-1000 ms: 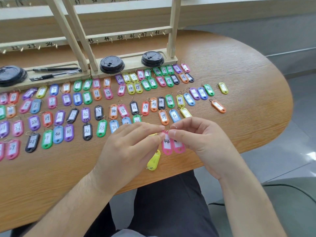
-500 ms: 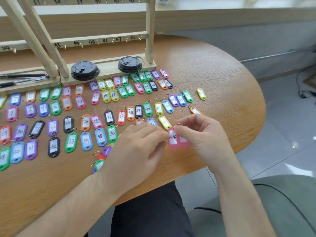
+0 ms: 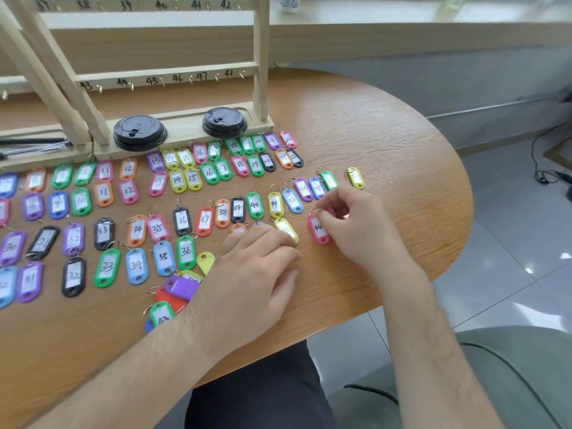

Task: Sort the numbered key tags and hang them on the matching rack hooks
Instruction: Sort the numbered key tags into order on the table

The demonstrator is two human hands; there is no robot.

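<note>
At the right end of the oval wooden bench [image 3: 387,144], the right hand [image 3: 356,221] pinches the wire ring of the pink plastic key tag marked 44 [image 3: 318,231], just below the forties row [image 3: 292,199]. Advised: lay it flat, number up, aligned beside its neighbours (left hand [image 3: 253,274] rests spread, palm down, nearby). Tag: glossy oblong, white paper insert, handwritten numerals legible.

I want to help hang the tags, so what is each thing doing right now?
right hand, pinches the ring of the pink tag 44.
pink tag 44, held by its ring, not yet hung.
left hand, flat on the table, fingers straight.
rack hooks 43 to 48, bare, no tags on them.
tag rows, lying flat on the table.
loose tag pile, heaped beside the left hand.
</note>
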